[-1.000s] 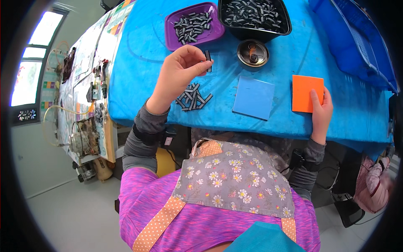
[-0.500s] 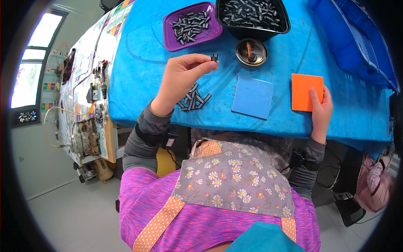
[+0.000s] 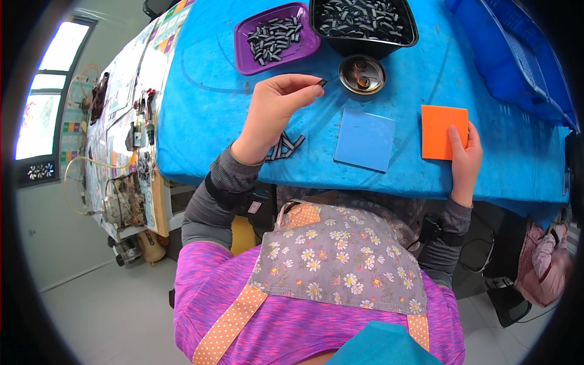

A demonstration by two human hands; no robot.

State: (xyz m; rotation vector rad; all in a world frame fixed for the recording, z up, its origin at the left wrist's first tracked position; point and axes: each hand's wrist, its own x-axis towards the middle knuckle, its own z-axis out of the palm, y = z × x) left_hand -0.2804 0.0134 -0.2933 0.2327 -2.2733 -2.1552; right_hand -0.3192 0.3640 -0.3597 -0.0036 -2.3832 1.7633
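Looking down from the head view, I see at the far left a cluttered side bench point(image 3: 131, 158) strewn with wires and small tools, set against the blue cloth-covered table point(image 3: 207, 115). On that cloth, at the top, a purple plastic tray point(image 3: 304, 42) holds a scatter of small dark striped pieces. Below it my left hand point(image 3: 274, 112) hangs raised over the table, thumb and forefinger pressed together on one small dark striped piece point(image 3: 322, 82), the other fingers curled in. Under the wrist lies a loose pile of the same striped pieces point(image 3: 286, 146) on the cloth. To the right of the purple tray sits a black rectangular tub point(image 3: 365, 41) filled with more such pieces, and just below it a round metal tin point(image 3: 362, 74), close to the pinched piece. Further down lies a flat blue square sheet point(image 3: 365, 140). Next comes a flat orange square pad point(image 3: 443, 131); my right hand point(image 3: 465, 152) rests on its right edge, fingers laid flat and loosely together, gripping nothing that I can see.
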